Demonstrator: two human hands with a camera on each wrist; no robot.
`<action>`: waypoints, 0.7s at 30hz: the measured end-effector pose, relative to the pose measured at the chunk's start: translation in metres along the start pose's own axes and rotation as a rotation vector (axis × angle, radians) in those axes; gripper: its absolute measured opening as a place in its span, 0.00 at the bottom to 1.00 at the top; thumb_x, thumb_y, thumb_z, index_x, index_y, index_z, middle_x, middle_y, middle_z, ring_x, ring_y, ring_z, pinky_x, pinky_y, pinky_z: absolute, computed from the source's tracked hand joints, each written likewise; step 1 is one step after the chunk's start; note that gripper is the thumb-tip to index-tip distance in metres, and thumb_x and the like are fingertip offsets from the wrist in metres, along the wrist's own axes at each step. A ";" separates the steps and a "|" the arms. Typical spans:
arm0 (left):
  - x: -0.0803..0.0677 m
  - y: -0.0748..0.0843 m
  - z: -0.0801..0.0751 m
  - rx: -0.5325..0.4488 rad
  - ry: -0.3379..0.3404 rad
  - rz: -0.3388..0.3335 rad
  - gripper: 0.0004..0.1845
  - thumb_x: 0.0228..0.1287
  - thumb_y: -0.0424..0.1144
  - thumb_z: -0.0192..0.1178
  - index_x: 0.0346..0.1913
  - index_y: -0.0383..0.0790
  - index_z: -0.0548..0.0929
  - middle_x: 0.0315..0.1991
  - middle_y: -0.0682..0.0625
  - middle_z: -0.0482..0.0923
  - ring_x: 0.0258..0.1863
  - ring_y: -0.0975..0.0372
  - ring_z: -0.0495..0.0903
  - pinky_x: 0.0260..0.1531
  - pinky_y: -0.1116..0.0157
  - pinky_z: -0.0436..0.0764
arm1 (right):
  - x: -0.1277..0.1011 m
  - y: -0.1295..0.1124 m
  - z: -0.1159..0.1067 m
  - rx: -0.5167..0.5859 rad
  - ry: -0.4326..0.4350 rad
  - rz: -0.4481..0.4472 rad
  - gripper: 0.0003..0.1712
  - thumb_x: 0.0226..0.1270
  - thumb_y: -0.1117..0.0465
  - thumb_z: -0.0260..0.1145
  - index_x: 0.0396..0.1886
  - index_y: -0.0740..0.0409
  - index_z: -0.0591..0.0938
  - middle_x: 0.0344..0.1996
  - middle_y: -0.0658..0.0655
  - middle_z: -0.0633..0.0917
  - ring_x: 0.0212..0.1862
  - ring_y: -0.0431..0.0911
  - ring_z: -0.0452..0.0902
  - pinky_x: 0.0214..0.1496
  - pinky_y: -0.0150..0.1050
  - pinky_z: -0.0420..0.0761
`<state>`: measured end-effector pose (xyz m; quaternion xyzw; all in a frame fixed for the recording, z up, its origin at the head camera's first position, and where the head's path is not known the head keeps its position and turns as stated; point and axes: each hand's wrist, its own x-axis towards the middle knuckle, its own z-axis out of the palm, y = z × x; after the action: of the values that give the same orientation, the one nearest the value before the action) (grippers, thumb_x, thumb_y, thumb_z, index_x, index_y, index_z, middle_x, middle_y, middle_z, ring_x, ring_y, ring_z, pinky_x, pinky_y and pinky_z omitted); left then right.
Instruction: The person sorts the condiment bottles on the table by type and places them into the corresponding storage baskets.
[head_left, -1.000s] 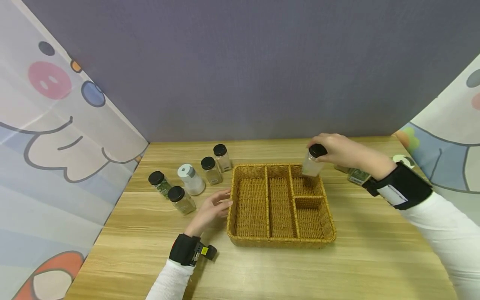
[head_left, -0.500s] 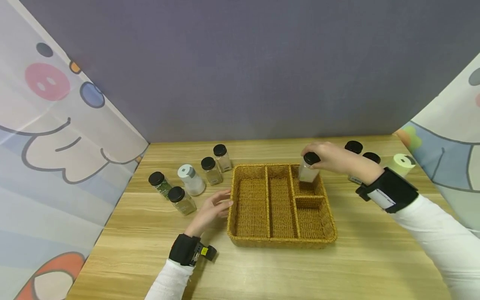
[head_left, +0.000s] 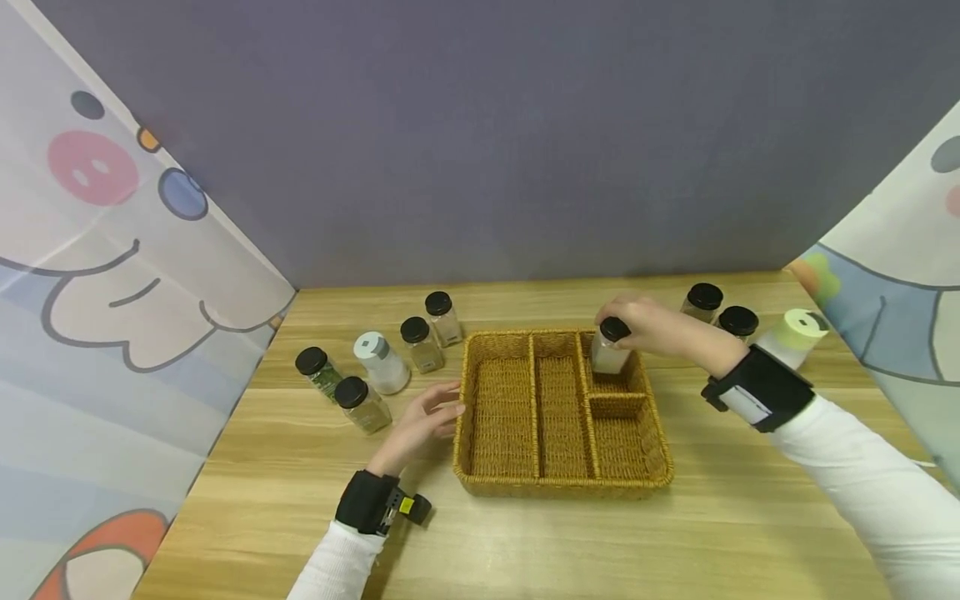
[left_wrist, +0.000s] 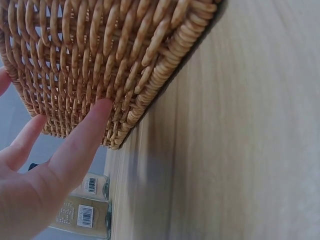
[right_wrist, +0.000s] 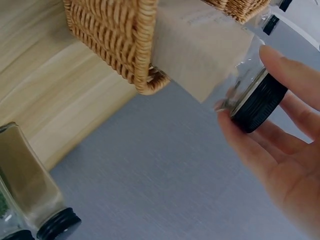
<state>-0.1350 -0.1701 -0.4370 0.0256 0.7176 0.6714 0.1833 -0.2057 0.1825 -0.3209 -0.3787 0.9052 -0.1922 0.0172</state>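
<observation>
Your right hand (head_left: 651,327) grips the black-capped clear glass spice jar (head_left: 607,350) by its cap, lowering it into the woven wicker basket's (head_left: 558,483) far right compartment, while your relaxed, open left hand (head_left: 420,421) steadies the basket's side; seat the jar upright, then let go.

barcodes: printed on labels of two spice jars (left_wrist: 82,210), lower left of the left wrist view; digits too small to read.
held jar label (right_wrist: 200,20): faint print, illegible.
</observation>
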 end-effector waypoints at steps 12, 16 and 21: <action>-0.001 0.000 0.000 -0.008 -0.007 0.009 0.30 0.58 0.38 0.58 0.62 0.36 0.62 0.59 0.37 0.61 0.52 0.49 0.70 0.49 0.56 0.75 | 0.002 0.005 0.011 0.013 -0.027 0.014 0.22 0.45 0.73 0.69 0.43 0.70 0.75 0.39 0.65 0.77 0.41 0.56 0.75 0.39 0.44 0.79; -0.002 0.000 0.000 0.004 -0.004 0.005 0.30 0.58 0.39 0.58 0.62 0.37 0.62 0.59 0.37 0.62 0.51 0.49 0.71 0.48 0.57 0.75 | 0.003 0.007 0.016 0.009 -0.030 0.012 0.21 0.45 0.72 0.69 0.43 0.69 0.76 0.38 0.64 0.77 0.40 0.56 0.75 0.38 0.43 0.79; -0.003 0.002 0.001 0.016 -0.002 0.009 0.30 0.57 0.40 0.59 0.62 0.37 0.63 0.59 0.37 0.62 0.51 0.49 0.71 0.47 0.57 0.76 | 0.003 0.012 0.023 0.005 -0.004 -0.050 0.18 0.47 0.70 0.68 0.41 0.67 0.76 0.37 0.63 0.77 0.38 0.55 0.75 0.35 0.41 0.79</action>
<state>-0.1320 -0.1699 -0.4348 0.0311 0.7225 0.6665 0.1809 -0.2117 0.1802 -0.3459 -0.4015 0.8950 -0.1939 0.0152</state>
